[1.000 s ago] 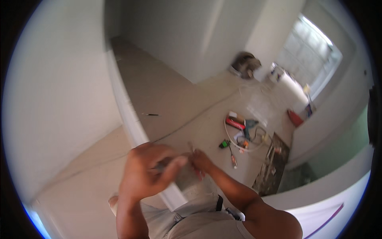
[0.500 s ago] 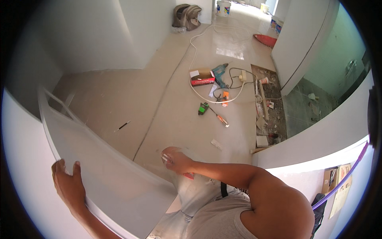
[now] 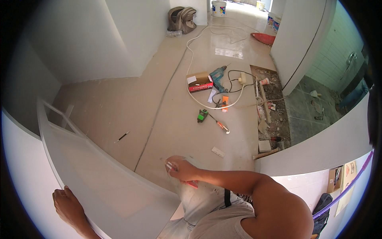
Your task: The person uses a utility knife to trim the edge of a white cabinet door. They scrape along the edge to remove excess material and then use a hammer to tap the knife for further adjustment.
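Head view: a large, flat, light-grey panel with a raised white rim [image 3: 107, 171] slants across the lower left, its far end crossed by thin bars. At its left edge is the left hand [image 3: 71, 207], fingers bent inward against the rim; whether they actually grip it cannot be told. Just right of the panel's near right corner, the right hand [image 3: 184, 170] is closed around a small red object [image 3: 192, 184], mostly hidden, with slim white sticks [image 3: 170, 165] poking out by the fingers. Beyond the panel's right edge lies a thin black pencil-like stick [image 3: 122, 137]. Farther right of the panel are a green-and-black device [image 3: 202, 115], an orange-handled screwdriver [image 3: 223, 127], an open red cardboard box [image 3: 200, 85] and a teal power drill [image 3: 218, 79].
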Motion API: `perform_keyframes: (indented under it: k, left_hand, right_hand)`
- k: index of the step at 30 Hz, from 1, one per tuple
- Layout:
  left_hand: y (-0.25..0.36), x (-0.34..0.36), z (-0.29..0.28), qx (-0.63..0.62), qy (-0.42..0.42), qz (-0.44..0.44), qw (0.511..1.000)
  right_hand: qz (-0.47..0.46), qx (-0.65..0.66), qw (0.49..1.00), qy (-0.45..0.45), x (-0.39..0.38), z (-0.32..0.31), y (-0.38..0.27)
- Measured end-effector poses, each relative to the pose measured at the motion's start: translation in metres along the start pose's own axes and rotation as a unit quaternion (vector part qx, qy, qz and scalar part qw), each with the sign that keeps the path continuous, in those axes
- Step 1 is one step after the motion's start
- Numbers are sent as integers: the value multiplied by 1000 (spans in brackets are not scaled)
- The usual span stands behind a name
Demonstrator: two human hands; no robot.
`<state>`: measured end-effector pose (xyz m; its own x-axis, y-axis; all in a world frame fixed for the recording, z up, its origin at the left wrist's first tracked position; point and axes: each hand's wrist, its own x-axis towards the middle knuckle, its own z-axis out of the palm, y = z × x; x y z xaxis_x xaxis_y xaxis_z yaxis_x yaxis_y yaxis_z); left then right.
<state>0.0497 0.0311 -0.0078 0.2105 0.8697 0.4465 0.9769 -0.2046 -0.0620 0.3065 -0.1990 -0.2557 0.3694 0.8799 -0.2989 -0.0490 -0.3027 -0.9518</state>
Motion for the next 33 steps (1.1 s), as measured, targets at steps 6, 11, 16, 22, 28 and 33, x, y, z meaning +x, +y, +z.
perform_keyframes:
  k: [6, 11, 16, 22, 28, 33]
  left_hand:
    - [-12, 15, 13, 28, -19, 16, 999]
    - [-26, 19, 15, 48, -3, 95, 994]
    - [-35, 34, 18, 56, -40, 71, 995]
    - [-64, 48, 33, -51, 57, 161, 984]
    - [-75, 36, 42, -236, -15, 126, 964]
    - [-51, 24, 21, -131, 2, 120, 984]
  right_hand:
    - [-50, 8, 999, 6, 4, -10, 15]
    - [-83, 28, 995, 51, -7, -13, 7]
    - [-59, 41, 996, 47, -14, -16, 2]
    - [39, 14, 999, -21, -14, -24, 1]
    - [-23, 13, 1000, 17, -23, -23, -17]
    - [-20, 38, 999, 18, -20, -20, -9]
